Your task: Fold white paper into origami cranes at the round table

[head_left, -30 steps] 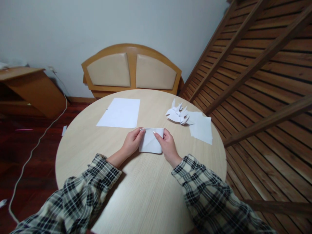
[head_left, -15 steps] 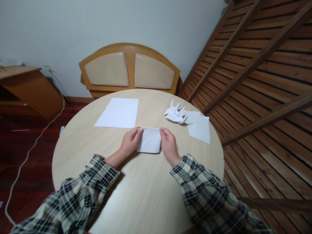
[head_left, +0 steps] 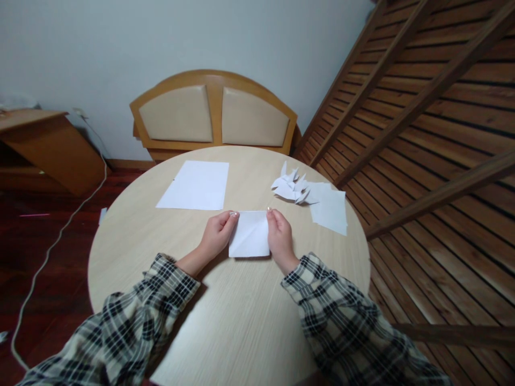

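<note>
A small square of white paper (head_left: 249, 236) with a faint diagonal crease hangs between my hands, just above the round table (head_left: 225, 311). My left hand (head_left: 217, 233) pinches its upper left corner between thumb and fingers. At the upper right corner, my right hand (head_left: 280, 236) is closed on the same paper, thumb on top. Most of the fingers of both hands are hidden behind the thumbs and the sheet.
Flat white sheets (head_left: 197, 185) lie at the table's far left. On the right sits a cluster of folded paper pieces (head_left: 292, 186) with pointed tips, against several loose squares (head_left: 332, 209). A padded headboard (head_left: 217, 118) stands behind; a slatted wood structure (head_left: 434, 161) rises at right.
The paper has opened out flatter: its lower edge, curled before, now hangs lower and straight, and the diagonal crease shows. Both hands have shifted very slightly right.
</note>
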